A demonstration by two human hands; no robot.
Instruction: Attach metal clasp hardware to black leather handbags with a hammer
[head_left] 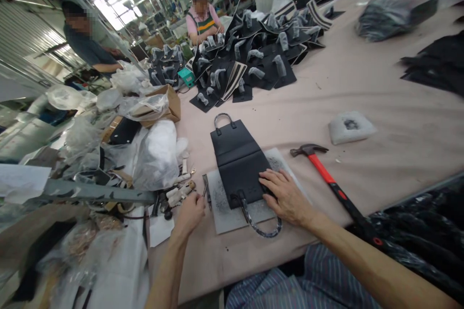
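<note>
A black bag panel (pixel 241 161) with a handle at each end lies flat, partly on a pale speckled slab (pixel 224 217). The near handle (pixel 261 229), wrapped in clear film, loops towards me. My right hand (pixel 286 195) rests on the panel's right edge, fingers spread and stretched out. To the left of the slab, my left hand (pixel 191 212) is closed in a pinch; a thin sliver shows at its fingertips, too small to name. Beside it lies a slim metal tool (pixel 207 192). A claw hammer (pixel 328 176) with a red and black handle lies right of the slab.
Several black panels with wrapped handles (pixel 253 60) are heaped at the far side. A white block (pixel 351 127) sits beyond the hammer. Plastic bags (pixel 157 157), a cardboard box (pixel 174 104) and small fittings (pixel 181 193) crowd the left. Two people (pixel 203 19) (pixel 83 38) work beyond.
</note>
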